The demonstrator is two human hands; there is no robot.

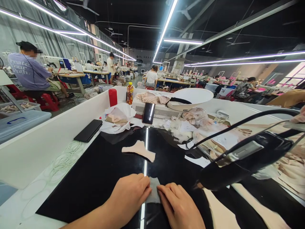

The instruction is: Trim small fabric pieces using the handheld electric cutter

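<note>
My left hand (130,194) and my right hand (179,205) lie flat at the near edge of the table (95,178), at six o'clock in my view. Between them sits a small grey fabric piece (153,190); the fingers of both hands are pressed down together on its two sides, pinning it to the glossy black surface, with nothing lifted.

At twelve o'clock from my hands, a little farther up the table, lies a beige fabric piece (139,150), well apart from the grey one. At two o'clock a black lamp (245,159) on a bent arm hangs close over the table, just beside my right hand. At ten o'clock a black phone (88,130) rests on the white edge, near a plastic bag (118,117) with beige cloth inside. Farther off at twelve o'clock stand a red cup (112,97) and a bottle (130,93). At one o'clock a heap of pale cloth scraps (202,127) covers the table.
</note>
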